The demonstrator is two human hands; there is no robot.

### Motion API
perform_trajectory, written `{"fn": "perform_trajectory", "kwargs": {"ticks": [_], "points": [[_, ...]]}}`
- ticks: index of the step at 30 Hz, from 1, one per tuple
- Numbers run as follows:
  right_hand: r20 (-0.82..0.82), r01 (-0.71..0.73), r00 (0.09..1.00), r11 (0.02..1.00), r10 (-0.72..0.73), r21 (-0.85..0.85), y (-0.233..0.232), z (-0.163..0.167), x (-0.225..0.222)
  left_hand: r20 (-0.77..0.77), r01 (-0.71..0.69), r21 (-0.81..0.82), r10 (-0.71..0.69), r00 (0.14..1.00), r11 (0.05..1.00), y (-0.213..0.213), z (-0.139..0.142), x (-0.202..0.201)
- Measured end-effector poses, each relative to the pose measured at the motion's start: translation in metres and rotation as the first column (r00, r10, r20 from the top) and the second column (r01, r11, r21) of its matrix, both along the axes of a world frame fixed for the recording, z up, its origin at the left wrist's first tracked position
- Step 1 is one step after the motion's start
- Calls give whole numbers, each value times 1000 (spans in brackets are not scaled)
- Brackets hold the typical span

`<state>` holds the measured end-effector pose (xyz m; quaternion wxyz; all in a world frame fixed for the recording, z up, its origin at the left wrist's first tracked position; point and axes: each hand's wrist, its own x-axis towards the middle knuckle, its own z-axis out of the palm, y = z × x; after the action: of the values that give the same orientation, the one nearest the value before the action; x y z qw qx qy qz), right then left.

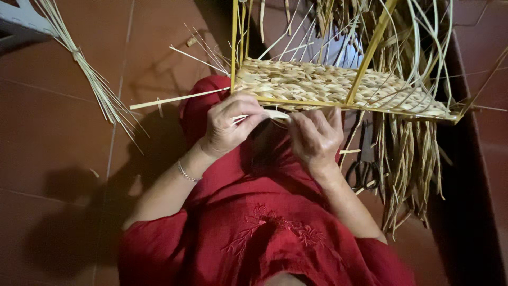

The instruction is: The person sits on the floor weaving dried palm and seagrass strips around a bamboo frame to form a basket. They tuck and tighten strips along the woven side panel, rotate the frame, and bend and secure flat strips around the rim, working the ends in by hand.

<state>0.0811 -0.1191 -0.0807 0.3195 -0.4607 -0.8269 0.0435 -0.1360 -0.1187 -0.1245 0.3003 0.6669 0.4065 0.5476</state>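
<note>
Straw strand (275,113) pinched btwn left hand (228,127) & right hand (315,139) at woven frame (338,87).

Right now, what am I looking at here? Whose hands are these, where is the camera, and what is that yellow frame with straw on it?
The camera sits on the person's head and looks down, so you see their own two bare hands over a red garment. The left hand and right hand pinch a pale straw strand at the edge of a woven mat stretched on a yellow frame. Loose strands hang off it. Scissors and a tied bundle of stalks lie on the red tiled floor.
</note>
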Motion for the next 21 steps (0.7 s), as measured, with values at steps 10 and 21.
{"fn": "perform_trajectory", "kwargs": {"ticks": [10, 21], "points": [[226, 58, 972, 998, -65, 37, 19, -4, 6, -471, 97, 232, 25, 882, 968, 16, -1, 3], [204, 70, 975, 995, -84, 76, 24, -17, 5, -581, 21, 260, 138, 802, 965, 20, 11, 4]]}}
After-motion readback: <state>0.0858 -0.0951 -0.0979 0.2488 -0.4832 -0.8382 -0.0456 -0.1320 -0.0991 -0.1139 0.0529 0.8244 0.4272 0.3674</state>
